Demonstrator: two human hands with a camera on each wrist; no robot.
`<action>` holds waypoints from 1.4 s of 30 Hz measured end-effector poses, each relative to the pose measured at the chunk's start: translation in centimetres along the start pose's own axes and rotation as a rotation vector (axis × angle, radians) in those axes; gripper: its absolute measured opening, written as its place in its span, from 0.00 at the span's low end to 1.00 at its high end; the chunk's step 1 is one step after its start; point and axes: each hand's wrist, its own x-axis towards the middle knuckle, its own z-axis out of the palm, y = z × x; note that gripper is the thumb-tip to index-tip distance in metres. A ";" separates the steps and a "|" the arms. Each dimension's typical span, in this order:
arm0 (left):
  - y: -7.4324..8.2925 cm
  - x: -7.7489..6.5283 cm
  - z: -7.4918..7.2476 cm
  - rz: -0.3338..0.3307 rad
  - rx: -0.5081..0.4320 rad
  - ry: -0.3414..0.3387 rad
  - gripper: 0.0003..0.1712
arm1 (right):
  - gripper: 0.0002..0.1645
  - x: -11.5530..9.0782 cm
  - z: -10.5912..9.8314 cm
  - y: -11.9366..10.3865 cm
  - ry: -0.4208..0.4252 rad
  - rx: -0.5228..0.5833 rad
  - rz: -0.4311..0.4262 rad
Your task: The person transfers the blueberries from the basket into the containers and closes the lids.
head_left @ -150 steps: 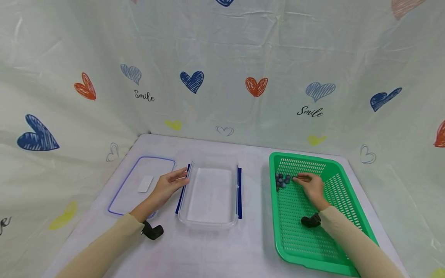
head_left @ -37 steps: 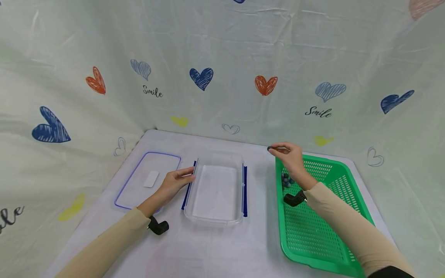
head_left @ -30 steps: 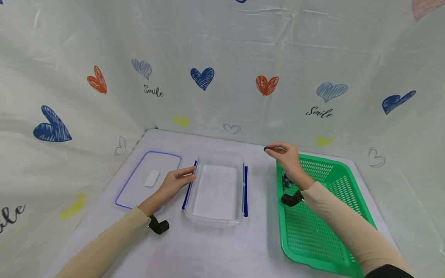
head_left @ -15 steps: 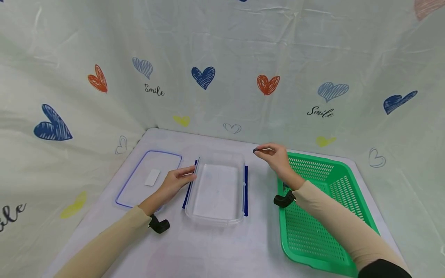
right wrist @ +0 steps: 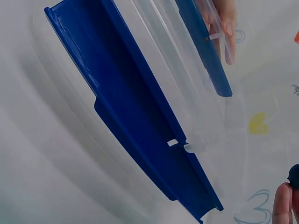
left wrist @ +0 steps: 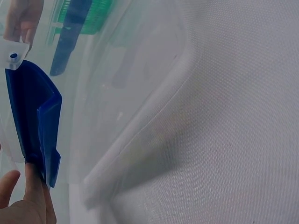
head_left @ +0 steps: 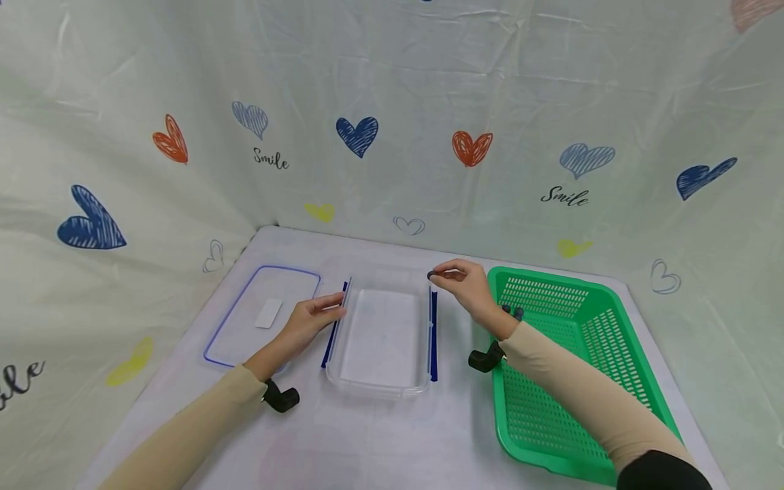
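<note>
Left hand (head_left: 306, 330): fingers extended, touching box's (head_left: 380, 390) left side. Right hand (head_left: 463, 282): pinching berry (head_left: 431, 275) near box's right rim.

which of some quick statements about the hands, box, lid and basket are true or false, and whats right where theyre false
1. The right hand pinches a dark berry. True.
2. The lid is on the box. False: the lid lies on the table, to the left of the box.
3. The left hand touches the box's left side. True.
4. The basket is left of the box. False: the green basket is to its right.
5. More berries are in the basket. True.
</note>
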 end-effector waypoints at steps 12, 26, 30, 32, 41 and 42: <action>0.0 -0.1 0.0 0.007 -0.003 0.002 0.32 | 0.15 -0.3 1.6 0.7 -0.050 -0.006 0.023; -0.1 -0.1 0.1 0.014 -0.025 0.002 0.33 | 0.13 -0.4 2.5 1.2 -0.061 -0.042 0.061; -0.2 -0.1 0.1 0.023 -0.022 0.001 0.34 | 0.14 -0.4 2.7 1.3 -0.071 -0.042 0.065; -0.1 -0.1 0.1 0.026 -0.022 -0.006 0.34 | 0.14 -0.5 2.7 1.4 -0.073 -0.044 0.066; -0.1 0.1 0.1 0.024 -0.039 -0.012 0.35 | 0.13 -0.4 2.9 1.4 -0.071 -0.058 0.048; -0.2 0.1 0.1 0.023 -0.039 -0.010 0.35 | 0.13 -0.3 2.9 1.5 -0.070 -0.059 0.046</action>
